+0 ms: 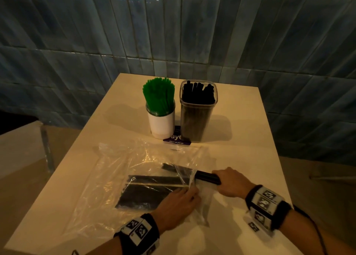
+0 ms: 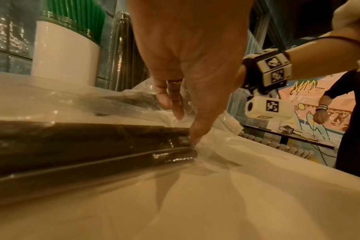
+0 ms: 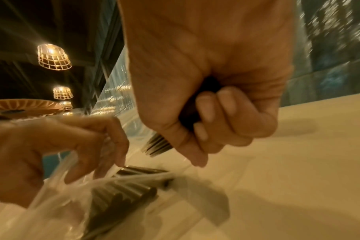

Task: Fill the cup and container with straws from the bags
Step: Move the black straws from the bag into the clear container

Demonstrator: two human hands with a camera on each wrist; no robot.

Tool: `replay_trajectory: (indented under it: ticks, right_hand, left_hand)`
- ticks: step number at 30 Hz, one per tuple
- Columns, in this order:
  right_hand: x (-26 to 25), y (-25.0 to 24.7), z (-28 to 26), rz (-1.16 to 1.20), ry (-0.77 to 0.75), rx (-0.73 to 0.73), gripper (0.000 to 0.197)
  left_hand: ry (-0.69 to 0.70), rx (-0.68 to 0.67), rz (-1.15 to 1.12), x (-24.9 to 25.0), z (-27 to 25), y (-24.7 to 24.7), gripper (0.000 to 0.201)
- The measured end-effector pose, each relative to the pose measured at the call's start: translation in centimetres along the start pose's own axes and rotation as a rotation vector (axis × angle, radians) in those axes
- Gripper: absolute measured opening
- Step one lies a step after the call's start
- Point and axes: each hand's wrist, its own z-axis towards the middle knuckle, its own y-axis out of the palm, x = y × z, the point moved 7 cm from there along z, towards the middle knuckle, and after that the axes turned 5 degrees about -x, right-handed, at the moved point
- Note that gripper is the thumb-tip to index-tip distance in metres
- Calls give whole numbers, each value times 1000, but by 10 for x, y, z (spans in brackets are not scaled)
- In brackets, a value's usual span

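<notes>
The right hand (image 1: 229,181) clenches a bunch of black straws (image 1: 207,178); left fingers (image 1: 189,190) pinch the bag (image 1: 107,177) mouth (thin, slippery film). If that pinch slips, loose straws may spill beside them.

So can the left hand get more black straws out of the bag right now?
Probably not yet: the left hand is pinching the bag open, and the right hand grips a bundle at the mouth.

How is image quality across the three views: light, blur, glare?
Head view: dim warm light, sharp, glare on the plastic bag. Left wrist: left hand looms large, slightly soft, table edge bowed. Right wrist: motion blur smears the right hand gripping black straws; lamps flare.
</notes>
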Motion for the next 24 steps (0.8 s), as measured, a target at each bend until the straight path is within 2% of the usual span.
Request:
replay_trajectory:
  ticks: [3,7,11,13,16,18,19,22,24]
  right_hand:
    - [41,-7,-23,-42,83,-46,18]
    - [95,-44,-55,-119,250,-20,20]
    - [113,-109,-99,-203,395,157,1]
    - [97,-134,-117,-263,423,263,4]
    - [44,-146,-122,-379,311,364,12]
    - [0,-135,-117,-441,156,372,22]
    - [-18,-129,-112,-451,74,369,24]
    - [-42,-123,-103,-307,-82,372,36]
    - [-45,-130,-101,-56,-167,404,56]
  left_hand:
    - [71,78,-77,-2,3,1,48]
    - [136,274,-176,-5,2,-14,56]
    - [85,562,-235,-11,4,-60,59]
    - [60,682,-243,-13,9,-81,57]
    - [6,818,-163,-8,21,-114,66]
    - [-61,792,-76,-7,32,-131,76]
    - [-103,745,-62,-10,37,-135,74]
    - [-200,607,-265,-29,44,-135,33]
    - [-259,563,-386,-44,44,-128,23]
